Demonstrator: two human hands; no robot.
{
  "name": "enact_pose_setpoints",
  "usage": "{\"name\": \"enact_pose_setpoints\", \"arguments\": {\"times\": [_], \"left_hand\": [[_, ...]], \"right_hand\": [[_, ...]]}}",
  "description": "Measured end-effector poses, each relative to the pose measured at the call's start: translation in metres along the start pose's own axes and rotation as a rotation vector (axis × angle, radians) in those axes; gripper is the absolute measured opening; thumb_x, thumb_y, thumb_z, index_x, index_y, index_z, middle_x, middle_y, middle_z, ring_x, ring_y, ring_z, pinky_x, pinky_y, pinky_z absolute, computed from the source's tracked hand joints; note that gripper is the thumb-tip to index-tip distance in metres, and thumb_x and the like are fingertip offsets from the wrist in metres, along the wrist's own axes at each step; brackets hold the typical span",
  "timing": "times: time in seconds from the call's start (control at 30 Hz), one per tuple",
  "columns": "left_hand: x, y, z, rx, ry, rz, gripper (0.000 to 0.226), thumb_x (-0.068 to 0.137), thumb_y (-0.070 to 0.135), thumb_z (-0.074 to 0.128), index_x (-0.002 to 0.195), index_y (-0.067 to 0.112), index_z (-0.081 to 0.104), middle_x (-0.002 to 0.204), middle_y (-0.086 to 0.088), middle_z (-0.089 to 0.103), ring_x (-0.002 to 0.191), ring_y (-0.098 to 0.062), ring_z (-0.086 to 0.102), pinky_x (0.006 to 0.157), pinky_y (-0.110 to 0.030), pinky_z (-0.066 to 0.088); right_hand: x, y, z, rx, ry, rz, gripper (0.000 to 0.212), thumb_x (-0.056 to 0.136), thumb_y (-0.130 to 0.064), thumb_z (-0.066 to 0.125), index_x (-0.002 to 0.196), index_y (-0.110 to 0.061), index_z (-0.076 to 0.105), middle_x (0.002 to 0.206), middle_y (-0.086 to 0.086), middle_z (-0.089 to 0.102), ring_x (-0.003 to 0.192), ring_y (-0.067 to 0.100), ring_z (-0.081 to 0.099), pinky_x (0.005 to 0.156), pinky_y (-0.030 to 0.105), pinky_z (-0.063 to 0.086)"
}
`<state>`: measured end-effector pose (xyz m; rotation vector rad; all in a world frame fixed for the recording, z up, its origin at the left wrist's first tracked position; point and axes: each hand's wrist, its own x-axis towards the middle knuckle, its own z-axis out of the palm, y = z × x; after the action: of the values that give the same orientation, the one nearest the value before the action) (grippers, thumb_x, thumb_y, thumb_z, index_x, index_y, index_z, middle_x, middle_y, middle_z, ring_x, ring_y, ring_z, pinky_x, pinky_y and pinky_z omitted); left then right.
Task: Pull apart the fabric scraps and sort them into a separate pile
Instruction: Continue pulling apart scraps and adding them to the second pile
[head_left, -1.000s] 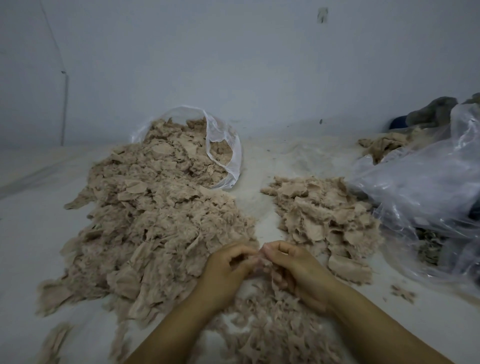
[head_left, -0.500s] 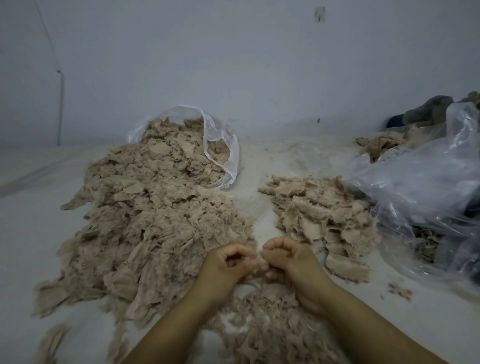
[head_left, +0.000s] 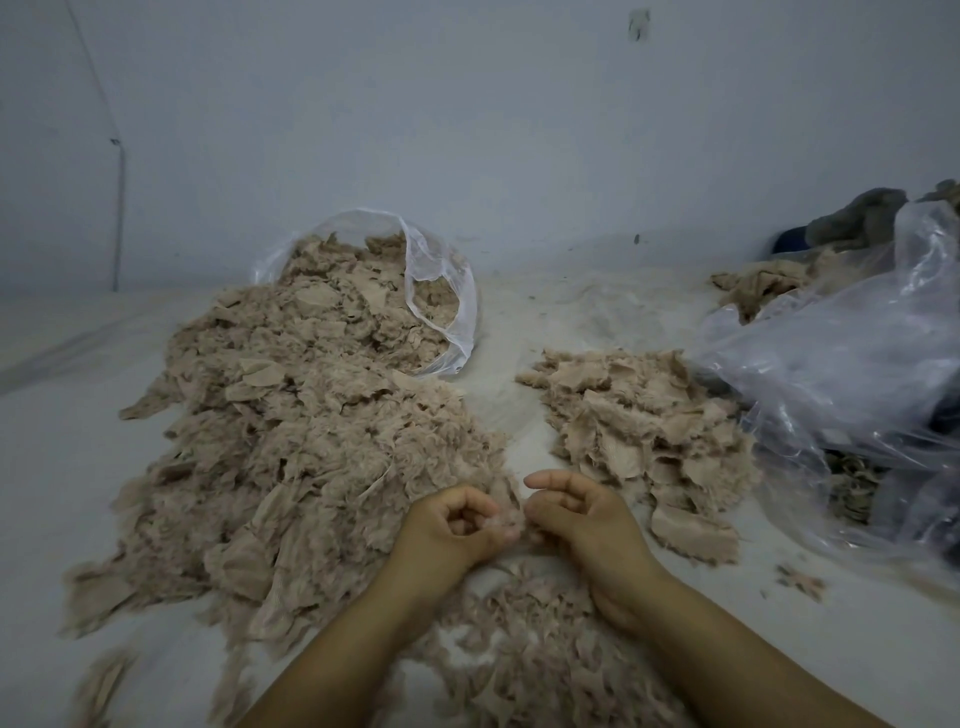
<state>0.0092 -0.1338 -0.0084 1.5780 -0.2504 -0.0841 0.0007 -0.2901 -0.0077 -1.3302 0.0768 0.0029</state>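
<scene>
Two hands meet low in the middle: the left hand (head_left: 457, 525) and the right hand (head_left: 576, 512) both curl their fingers (head_left: 545, 480) round one small fluffy beige fabric scrap (head_left: 506, 522), pinched between them. It sits just beside the big unsorted heap of beige fabric scraps (head_left: 291, 457), with the smaller sorted pile of flat beige pieces (head_left: 644, 431) near on the right. A good pull probably means gripping close to the join and drawing the hands steadily apart, so the layers part rather than shred. Freed pieces likely belong on the right pile, clear of the crumpled clear plastic bag (head_left: 852, 374).
</scene>
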Motion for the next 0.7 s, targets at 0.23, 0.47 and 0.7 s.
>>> {"name": "enact_pose_setpoints", "arguments": {"times": [0.23, 0.47, 0.7], "left_hand": [[-0.0023, 0.0030, 0.0036, 0.103, -0.013, 0.132, 0.022, 0.069, -0.009, 0.075, 0.063, 0.007, 0.062, 0.061, 0.008, 0.060, 0.059, -0.004, 0.056, 0.059, -0.017, 0.047], [0.0023, 0.0014, 0.0005, -0.241, -0.007, -0.111, 0.016, 0.087, 0.022, 0.059, 0.084, 0.007, 0.056, 0.073, -0.006, 0.066, 0.067, -0.015, 0.066, 0.061, -0.027, 0.055], [0.0029, 0.0005, 0.0010, -0.193, 0.116, -0.067, 0.014, 0.092, 0.016, 0.056, 0.081, 0.014, 0.066, 0.073, -0.011, 0.068, 0.064, -0.022, 0.064, 0.062, -0.034, 0.056]], "right_hand": [[-0.0034, 0.0048, 0.0057, -0.017, -0.066, 0.096, 0.021, 0.084, -0.013, 0.070, 0.098, -0.003, 0.059, 0.067, 0.004, 0.065, 0.060, 0.014, 0.063, 0.056, 0.023, 0.054], [0.0010, 0.0032, 0.0012, -0.032, -0.006, -0.012, 0.006, 0.086, -0.007, 0.067, 0.082, -0.006, 0.062, 0.061, 0.008, 0.062, 0.053, 0.014, 0.057, 0.053, 0.025, 0.052], [-0.0055, 0.0035, 0.0080, -0.091, -0.143, -0.032, 0.009, 0.083, -0.006, 0.069, 0.078, -0.003, 0.062, 0.054, 0.004, 0.058, 0.046, 0.011, 0.054, 0.048, 0.022, 0.048]]}}
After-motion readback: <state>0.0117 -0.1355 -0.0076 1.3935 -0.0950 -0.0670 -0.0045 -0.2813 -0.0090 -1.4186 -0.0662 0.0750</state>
